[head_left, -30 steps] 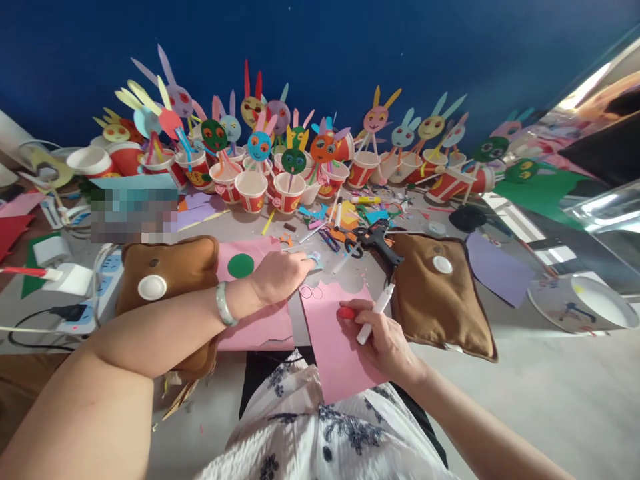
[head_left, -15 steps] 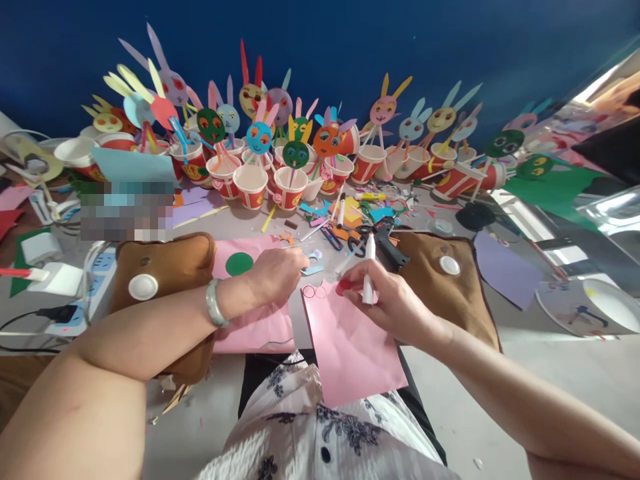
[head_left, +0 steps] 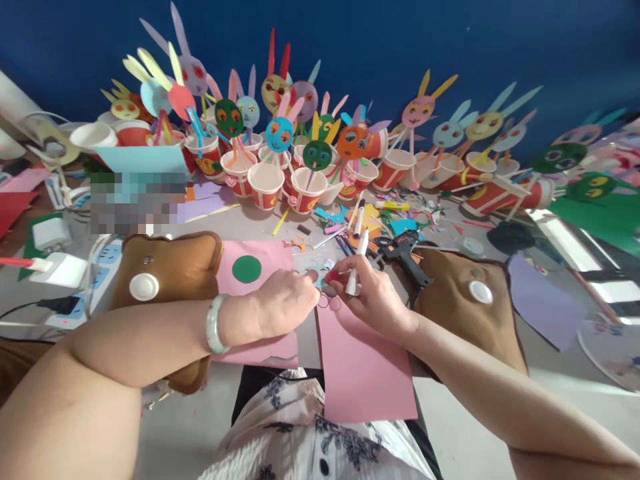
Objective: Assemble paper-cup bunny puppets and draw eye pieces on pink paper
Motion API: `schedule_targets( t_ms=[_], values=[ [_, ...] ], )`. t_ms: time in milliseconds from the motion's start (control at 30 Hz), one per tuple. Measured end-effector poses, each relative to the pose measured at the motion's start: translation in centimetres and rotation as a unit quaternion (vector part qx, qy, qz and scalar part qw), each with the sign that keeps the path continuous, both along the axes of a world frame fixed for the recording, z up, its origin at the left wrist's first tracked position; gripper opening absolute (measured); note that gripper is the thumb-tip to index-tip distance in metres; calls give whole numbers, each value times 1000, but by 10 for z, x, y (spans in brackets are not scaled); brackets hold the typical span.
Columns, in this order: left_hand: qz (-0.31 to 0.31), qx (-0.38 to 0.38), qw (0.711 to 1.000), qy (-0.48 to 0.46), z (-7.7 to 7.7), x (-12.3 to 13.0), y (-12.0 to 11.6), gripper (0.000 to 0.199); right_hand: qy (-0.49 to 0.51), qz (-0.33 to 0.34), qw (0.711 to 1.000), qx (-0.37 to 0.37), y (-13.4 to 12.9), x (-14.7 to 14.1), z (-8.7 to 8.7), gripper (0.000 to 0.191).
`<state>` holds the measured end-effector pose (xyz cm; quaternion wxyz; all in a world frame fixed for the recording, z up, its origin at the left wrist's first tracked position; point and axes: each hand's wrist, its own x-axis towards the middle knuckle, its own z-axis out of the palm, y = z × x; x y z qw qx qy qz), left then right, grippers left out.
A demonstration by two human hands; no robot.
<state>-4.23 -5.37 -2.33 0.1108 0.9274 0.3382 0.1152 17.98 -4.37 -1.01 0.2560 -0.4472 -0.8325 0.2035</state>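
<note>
My right hand [head_left: 367, 290] is closed round a white marker [head_left: 358, 261], which stands nearly upright, with a small red piece [head_left: 331, 275] at its fingertips. Close beside it, my left hand [head_left: 283, 303] has its fingers pressed together at a small light-blue paper piece [head_left: 319, 277]. Below my right hand a pink sheet [head_left: 367, 373] bears two small drawn circles [head_left: 329, 303] near its top edge. A green paper disc [head_left: 247, 269] lies on another pink sheet [head_left: 230, 257] under my left forearm.
Paper cups [head_left: 266, 185] holding rabbit-faced figures stand along the blue wall. Paper scraps, pens and a black glue gun [head_left: 410, 259] lie in the middle. Brown cushions [head_left: 170, 267] flank the work area. A power strip [head_left: 103, 277] is at left, purple paper [head_left: 543, 300] at right.
The view has shifted a little. My hands have come closer together, and my right hand with the marker and red piece has moved left, beside the blue piece.
</note>
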Motion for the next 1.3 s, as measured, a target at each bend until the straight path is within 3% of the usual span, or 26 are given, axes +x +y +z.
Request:
schedule_targets(
  t_ms=[100, 267, 367, 467, 667, 833, 1067, 1200, 1300],
  values=[
    [-10, 27, 999, 39, 3, 1, -8, 20, 0, -1, 999, 46, -3, 0, -5, 15],
    [4, -15, 989, 147, 29, 12, -16, 15, 17, -15, 998, 57, -4, -3, -9, 14],
    [-2, -32, 985, 168, 34, 16, -17, 27, 33, -23, 998, 56, -3, -4, -8, 14],
    [-12, -36, 985, 169, 33, 16, -17, 40, 45, -22, 998, 39, -2, -4, -7, 15],
    [-21, -35, 984, 174, 33, 16, -20, 41, 63, 8, 998, 28, -3, -2, -13, 19],
    [-14, -2, 990, 137, 25, 12, -24, 41, 61, -7, 997, 35, -3, -3, -17, 22],
    [-22, 60, 989, 136, 16, 8, -29, 50, 77, 23, 995, 63, 2, -5, -19, 23],
    [-32, 77, 987, 137, 13, 7, -30, 50, 72, -15, 996, 56, 2, -5, -17, 22],
    [-32, 74, 986, 148, 15, 8, -30, 57, 105, -58, 993, 8, 2, -4, -15, 21]
  ],
)
